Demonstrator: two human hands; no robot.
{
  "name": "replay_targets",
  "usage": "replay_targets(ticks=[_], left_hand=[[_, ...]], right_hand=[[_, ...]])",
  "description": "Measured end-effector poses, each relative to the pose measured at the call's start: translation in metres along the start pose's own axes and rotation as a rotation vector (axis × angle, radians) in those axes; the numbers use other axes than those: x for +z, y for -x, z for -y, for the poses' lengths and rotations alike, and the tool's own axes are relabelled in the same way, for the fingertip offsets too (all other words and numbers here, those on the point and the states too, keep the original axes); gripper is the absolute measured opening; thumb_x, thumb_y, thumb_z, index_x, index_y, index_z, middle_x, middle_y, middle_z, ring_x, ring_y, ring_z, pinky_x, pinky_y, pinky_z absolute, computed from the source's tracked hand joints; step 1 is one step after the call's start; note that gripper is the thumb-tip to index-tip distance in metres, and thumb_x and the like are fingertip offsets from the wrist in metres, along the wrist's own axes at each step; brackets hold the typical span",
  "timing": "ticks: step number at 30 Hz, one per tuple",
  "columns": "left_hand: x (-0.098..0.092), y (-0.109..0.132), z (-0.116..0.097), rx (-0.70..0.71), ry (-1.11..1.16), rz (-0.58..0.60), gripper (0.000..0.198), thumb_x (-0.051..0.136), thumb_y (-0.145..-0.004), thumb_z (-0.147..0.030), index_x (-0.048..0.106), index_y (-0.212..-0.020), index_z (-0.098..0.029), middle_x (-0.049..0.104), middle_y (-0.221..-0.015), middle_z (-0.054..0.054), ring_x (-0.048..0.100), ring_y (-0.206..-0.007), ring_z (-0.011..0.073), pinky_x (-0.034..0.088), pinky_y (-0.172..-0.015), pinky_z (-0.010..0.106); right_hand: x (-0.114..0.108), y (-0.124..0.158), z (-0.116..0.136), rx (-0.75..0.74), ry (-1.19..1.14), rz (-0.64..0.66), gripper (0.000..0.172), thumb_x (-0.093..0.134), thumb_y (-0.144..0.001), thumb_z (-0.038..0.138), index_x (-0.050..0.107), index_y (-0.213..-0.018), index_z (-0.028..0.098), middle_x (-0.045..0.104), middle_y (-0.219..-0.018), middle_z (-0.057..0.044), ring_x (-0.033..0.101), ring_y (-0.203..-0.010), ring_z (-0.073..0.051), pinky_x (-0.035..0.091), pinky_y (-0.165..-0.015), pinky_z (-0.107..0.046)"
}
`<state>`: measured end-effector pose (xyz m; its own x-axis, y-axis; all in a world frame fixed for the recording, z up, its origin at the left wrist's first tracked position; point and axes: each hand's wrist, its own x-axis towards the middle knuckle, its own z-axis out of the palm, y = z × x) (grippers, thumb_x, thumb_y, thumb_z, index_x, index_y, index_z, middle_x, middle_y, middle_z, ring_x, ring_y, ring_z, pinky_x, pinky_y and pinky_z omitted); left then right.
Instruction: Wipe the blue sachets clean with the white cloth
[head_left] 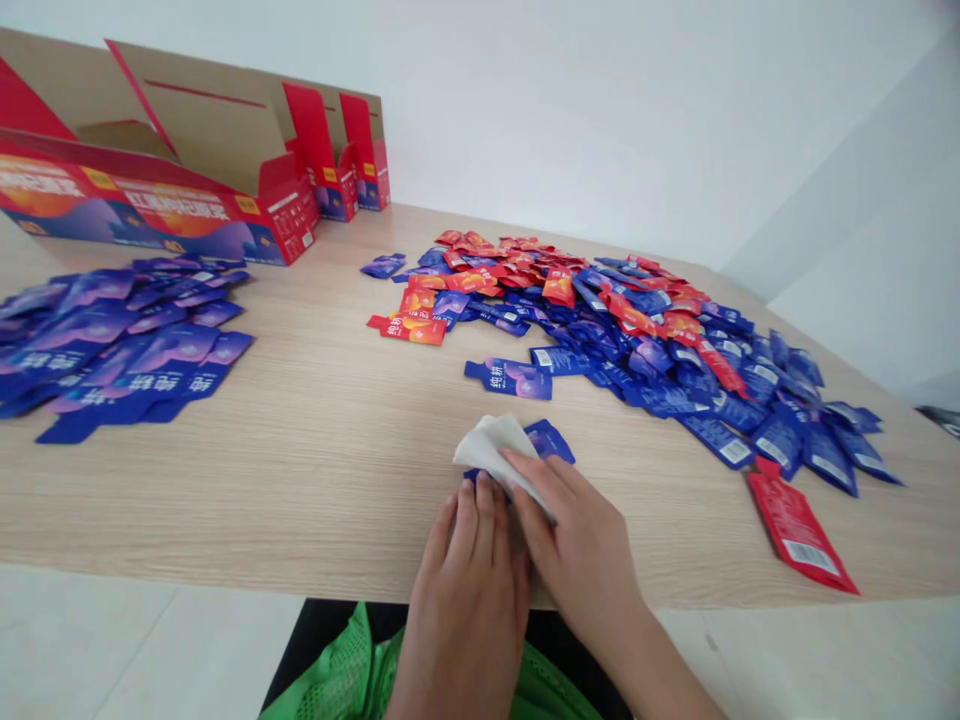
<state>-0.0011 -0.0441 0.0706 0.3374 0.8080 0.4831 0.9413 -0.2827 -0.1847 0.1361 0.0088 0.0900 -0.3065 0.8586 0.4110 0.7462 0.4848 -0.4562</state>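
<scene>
White tissue (491,450) lies slantwise, nearer the right hand (577,530), its fingers clamped on it over a blue sachet (551,442); the left hand's (465,600) fingers sit together at its near edge.

From here I see open red-and-cardboard display boxes (172,150) along the far edge of the wood-grain table (300,490). A heap of mixed blue and red sachets (600,330) lies to my right, and a pile of blue sachets (112,345) lies to my left.
</scene>
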Motion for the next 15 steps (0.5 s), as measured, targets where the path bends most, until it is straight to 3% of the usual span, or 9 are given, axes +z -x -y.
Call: replay_targets(ticks=[3, 10, 12, 15], left_hand=[[0.000, 0.002, 0.001, -0.007, 0.006, 0.024, 0.050, 0.034, -0.101, -0.022, 0.063, -0.137, -0.002, 0.068, -0.142, 0.017, 0.067, -0.130, 0.0275, 0.058, -0.105, 0.039], [0.005, 0.005, -0.005, -0.066, 0.022, 0.027, 0.051, 0.035, -0.103, -0.025, 0.060, -0.140, 0.000, 0.066, -0.145, 0.016, 0.065, -0.132, 0.0265, 0.057, -0.107, 0.038], [0.005, 0.004, -0.007, -0.070, 0.016, 0.003, 0.051, 0.035, -0.103, -0.025, 0.061, -0.138, 0.001, 0.067, -0.143, 0.018, 0.066, -0.130, 0.0274, 0.057, -0.106, 0.039], [0.006, 0.004, -0.005, -0.055, 0.009, 0.013, 0.051, 0.036, -0.102, -0.025, 0.062, -0.138, 0.001, 0.068, -0.142, 0.018, 0.066, -0.130, 0.0281, 0.058, -0.106, 0.039]], right_hand=[[0.006, -0.005, -0.006, 0.007, 0.068, 0.089, 0.031, 0.050, -0.106, 0.023, 0.071, -0.129, 0.024, 0.077, -0.115, -0.006, 0.074, -0.103, -0.024, 0.058, -0.088, -0.035], [-0.024, -0.007, -0.051, 0.253, 0.195, -0.003, 0.035, 0.047, -0.106, 0.031, 0.072, -0.129, 0.026, 0.078, -0.124, -0.006, 0.076, -0.106, -0.029, 0.059, -0.086, -0.040], [-0.028, -0.005, -0.053, 0.280, 0.164, -0.050, 0.035, 0.047, -0.106, 0.034, 0.073, -0.127, 0.026, 0.078, -0.125, -0.007, 0.076, -0.107, -0.029, 0.059, -0.087, -0.040], [-0.023, -0.005, -0.041, 0.205, 0.021, -0.132, 0.034, 0.048, -0.106, 0.035, 0.072, -0.129, 0.025, 0.077, -0.128, -0.007, 0.073, -0.117, -0.026, 0.058, -0.096, -0.038]])
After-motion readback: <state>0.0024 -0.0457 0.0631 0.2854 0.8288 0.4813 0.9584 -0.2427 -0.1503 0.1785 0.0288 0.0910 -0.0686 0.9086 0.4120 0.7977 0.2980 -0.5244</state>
